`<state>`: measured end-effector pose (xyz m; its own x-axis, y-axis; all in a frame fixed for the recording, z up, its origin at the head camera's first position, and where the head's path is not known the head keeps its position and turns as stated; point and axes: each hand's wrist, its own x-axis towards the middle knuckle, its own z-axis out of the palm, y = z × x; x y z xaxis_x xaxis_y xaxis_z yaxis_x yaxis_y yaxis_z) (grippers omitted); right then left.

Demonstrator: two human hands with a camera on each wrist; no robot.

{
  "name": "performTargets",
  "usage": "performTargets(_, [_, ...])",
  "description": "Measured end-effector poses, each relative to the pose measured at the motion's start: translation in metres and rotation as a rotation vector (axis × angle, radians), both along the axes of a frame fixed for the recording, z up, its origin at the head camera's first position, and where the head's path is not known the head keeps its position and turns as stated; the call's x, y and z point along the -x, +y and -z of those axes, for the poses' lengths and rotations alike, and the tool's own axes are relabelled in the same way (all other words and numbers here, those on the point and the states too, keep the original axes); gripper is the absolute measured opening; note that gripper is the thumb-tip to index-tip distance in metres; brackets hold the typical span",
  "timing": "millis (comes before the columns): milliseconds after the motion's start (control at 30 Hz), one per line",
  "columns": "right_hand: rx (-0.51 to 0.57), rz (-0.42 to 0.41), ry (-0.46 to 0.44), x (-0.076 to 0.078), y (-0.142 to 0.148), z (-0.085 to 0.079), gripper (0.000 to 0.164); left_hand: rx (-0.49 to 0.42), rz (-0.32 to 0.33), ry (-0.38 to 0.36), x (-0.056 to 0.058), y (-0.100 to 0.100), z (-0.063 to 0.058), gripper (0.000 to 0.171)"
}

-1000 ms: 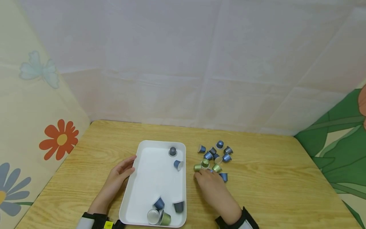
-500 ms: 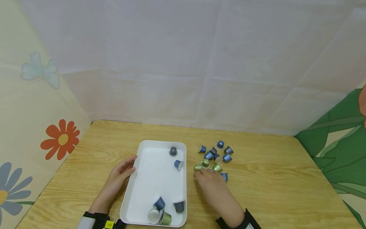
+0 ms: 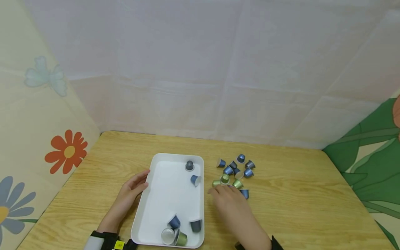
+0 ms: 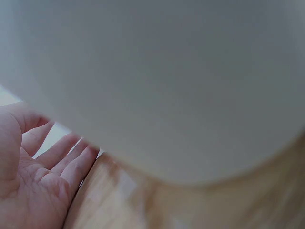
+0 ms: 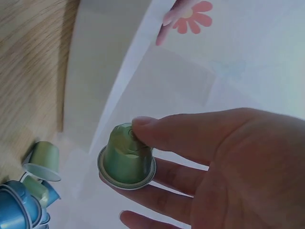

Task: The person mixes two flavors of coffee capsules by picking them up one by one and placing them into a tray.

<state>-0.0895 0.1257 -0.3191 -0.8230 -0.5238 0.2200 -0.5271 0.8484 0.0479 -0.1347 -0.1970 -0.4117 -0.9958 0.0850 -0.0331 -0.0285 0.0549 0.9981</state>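
Note:
My right hand [image 3: 229, 205] is beside the heap, right of the white tray [image 3: 170, 198]. In the right wrist view it pinches a green coffee capsule [image 5: 127, 160], thumb on the narrow end and fingers under the rim. The head view hides that capsule beneath the hand. My left hand [image 3: 126, 194] rests with relaxed fingers against the tray's left edge; the left wrist view shows its palm [image 4: 38, 186] beside the blurred tray wall [image 4: 167, 119]. In the tray lie blue capsules [image 3: 174, 221], grey capsules [image 3: 196, 225], a green capsule [image 3: 181, 239] and a silver-lidded one [image 3: 168, 236].
Several blue, grey and green capsules are heaped on the wooden table [image 3: 297, 201] behind the right hand, among them a green one [image 3: 237, 183] and a blue one [image 3: 248, 172]. White cloth [image 3: 187, 86] hangs at the table's back edge.
My right hand has shifted slightly left, toward the tray, at the near side of the heap. The left hand, the tray and its capsules look unchanged.

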Motion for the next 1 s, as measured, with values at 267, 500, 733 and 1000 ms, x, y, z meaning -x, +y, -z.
performTargets(267, [0.005, -0.032, 0.028, -0.012, -0.008, -0.009, 0.037, -0.004, 0.003, -0.001, 0.0, 0.0, 0.0, 0.05])
performTargets(500, [0.015, -0.116, 0.063, -0.016, -0.013, -0.007, 0.036, -0.003, 0.0, -0.006, 0.0, 0.0, -0.001, 0.05])
performTargets(733, [-0.01, -0.227, 0.045, -0.012, -0.02, 0.0, 0.039, 0.0, -0.005, -0.009, 0.0, 0.0, -0.001, 0.05])
performTargets(1000, [-0.036, -0.279, -0.073, -0.011, -0.027, 0.008, 0.041, -0.004, -0.003, -0.009, 0.0, 0.0, 0.0, 0.05])
